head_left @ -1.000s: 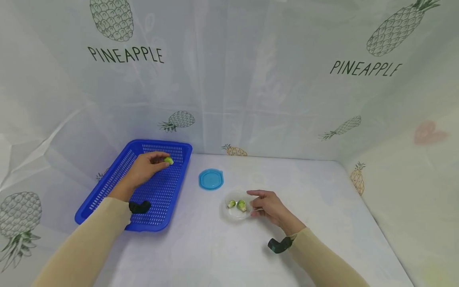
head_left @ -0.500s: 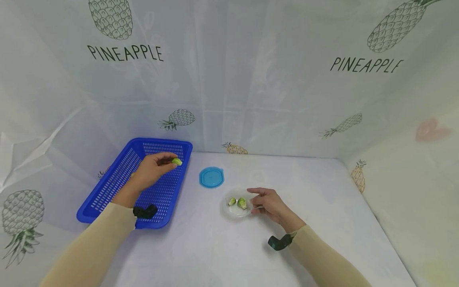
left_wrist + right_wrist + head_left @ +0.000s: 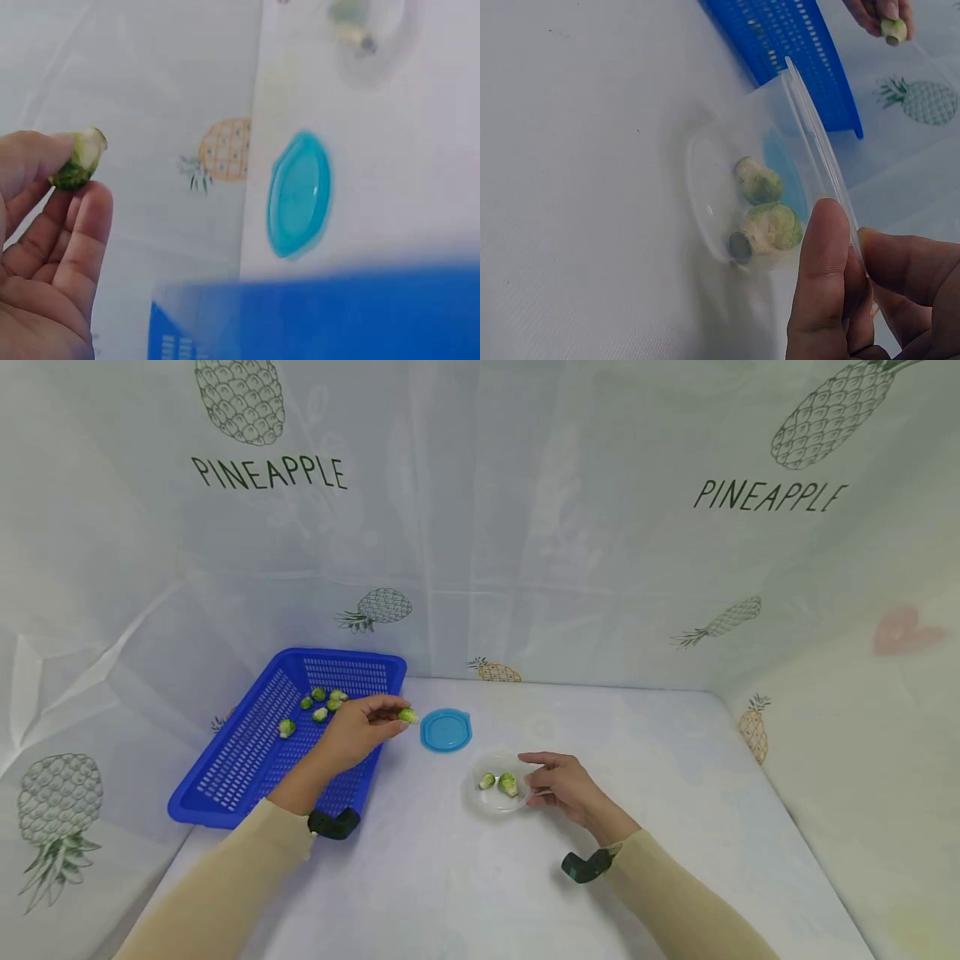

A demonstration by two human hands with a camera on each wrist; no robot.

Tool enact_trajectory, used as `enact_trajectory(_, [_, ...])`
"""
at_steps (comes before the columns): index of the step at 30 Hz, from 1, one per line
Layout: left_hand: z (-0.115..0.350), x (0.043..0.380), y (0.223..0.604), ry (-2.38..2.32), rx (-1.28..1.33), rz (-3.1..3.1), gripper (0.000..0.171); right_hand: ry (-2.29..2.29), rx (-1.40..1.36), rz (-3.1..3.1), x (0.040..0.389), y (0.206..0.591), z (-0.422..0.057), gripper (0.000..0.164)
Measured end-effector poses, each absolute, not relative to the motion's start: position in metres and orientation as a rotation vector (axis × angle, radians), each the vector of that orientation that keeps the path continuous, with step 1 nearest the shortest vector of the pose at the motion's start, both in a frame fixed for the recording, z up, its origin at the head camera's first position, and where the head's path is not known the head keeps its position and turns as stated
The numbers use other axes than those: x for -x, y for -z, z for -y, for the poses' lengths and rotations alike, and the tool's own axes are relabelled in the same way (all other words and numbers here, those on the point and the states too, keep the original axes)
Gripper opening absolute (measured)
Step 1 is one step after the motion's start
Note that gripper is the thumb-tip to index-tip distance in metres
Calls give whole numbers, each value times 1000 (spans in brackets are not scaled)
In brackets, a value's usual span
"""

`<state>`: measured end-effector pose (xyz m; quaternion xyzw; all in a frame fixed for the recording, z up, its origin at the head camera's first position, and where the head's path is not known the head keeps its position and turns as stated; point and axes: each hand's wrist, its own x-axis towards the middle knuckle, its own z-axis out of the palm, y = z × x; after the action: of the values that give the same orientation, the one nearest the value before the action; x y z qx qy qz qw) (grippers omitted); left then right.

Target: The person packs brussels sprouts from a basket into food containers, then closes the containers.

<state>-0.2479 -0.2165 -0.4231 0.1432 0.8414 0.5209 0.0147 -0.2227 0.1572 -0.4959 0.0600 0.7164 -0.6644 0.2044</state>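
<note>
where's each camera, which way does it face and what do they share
Head: worn on the head, facing forward and down at the blue basket, blue lid and clear bowl; left hand, right hand and both sleeves show.
Left wrist: worn there, facing past the left hand and held sprout to the blue lid; that hand shows at left.
Right wrist: worn there, facing the right hand pinching the clear bowl's rim; left hand also shows.
Shared: all three views show the held sprout.
</note>
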Motion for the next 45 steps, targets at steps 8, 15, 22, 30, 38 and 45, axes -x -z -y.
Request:
enact_trajectory(8, [190,238,426,-1589,-434,-2617,30,1853,-138,-1991,222,496,-159,54])
enact_trajectory(15, [160,233,424,-1610,-454,-2627,30,1850,-141,-2001,223,495,-161,54])
enact_trajectory(22, [127,227,432,-1604,-520,-2589,26,1849,-147,-1995,222,495,-161,52])
enact_trajectory(30, [102,221,457,-1551,-586,-2565,25,1854,-166,-1990,222,494,-158,50])
enact_trajectory(38, [95,222,478,-1425,-611,-2640,24,1856,-127,-1990,220,491,-158,52])
enact_trajectory(45, [96,223,488,-1359,-696,-2696,25,1850,-119,-1996,221,492,-158,52])
